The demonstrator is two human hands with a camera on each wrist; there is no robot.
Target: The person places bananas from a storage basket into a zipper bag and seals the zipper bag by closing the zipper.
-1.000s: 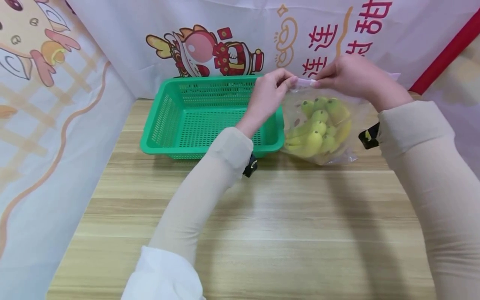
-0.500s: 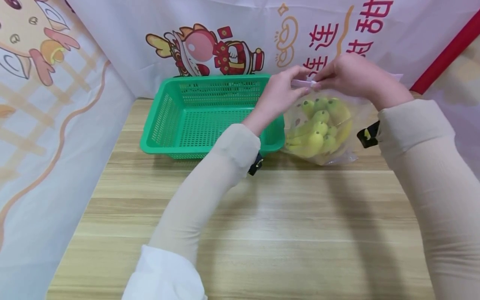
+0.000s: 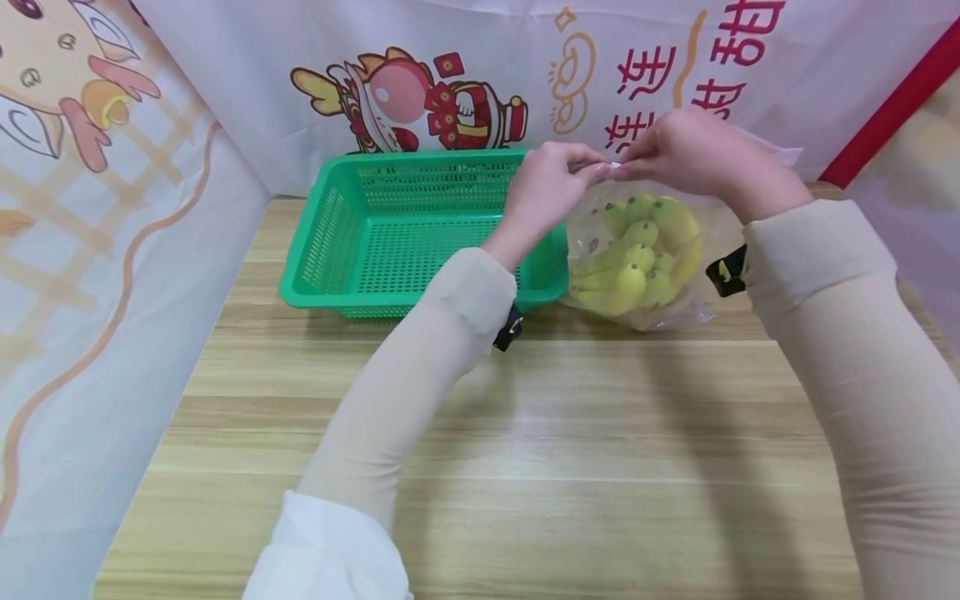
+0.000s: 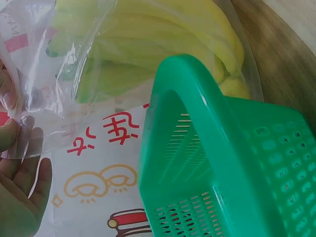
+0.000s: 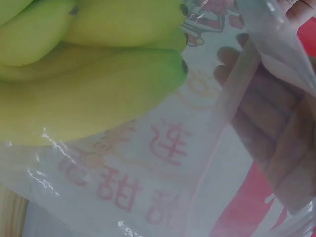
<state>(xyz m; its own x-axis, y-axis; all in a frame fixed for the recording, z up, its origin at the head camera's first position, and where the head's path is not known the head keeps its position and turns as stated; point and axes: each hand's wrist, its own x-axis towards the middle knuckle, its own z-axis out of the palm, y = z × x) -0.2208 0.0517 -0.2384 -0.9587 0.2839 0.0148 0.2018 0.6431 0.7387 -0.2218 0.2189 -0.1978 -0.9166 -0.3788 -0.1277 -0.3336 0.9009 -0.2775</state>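
Note:
A clear zip bag (image 3: 693, 317) stands on the table with a bunch of yellow-green bananas (image 3: 630, 279) inside. My left hand (image 3: 546, 187) pinches the bag's top strip between thumb and fingers. Right beside it, my right hand (image 3: 701, 154) pinches the same strip at a small white slider (image 3: 615, 165); the fingertips of both hands nearly meet. In the left wrist view the left hand (image 4: 22, 187) shows at the bag's edge, other fingers spread behind the film. Through the film in the right wrist view appear the right hand's fingers (image 5: 261, 113), near the bananas (image 5: 98, 98).
A green plastic basket (image 3: 322, 296) with slotted walls and nothing in it stands left of the bag, its right rim close against it. Behind both hangs a white printed cloth (image 3: 247, 83). The wooden table (image 3: 562, 458) extends in front.
My left fingers loosened from the strip, shifted right along it, then pinched it again beside the right fingertips. The right hand and the slider moved slightly left. Bananas and basket stayed put.

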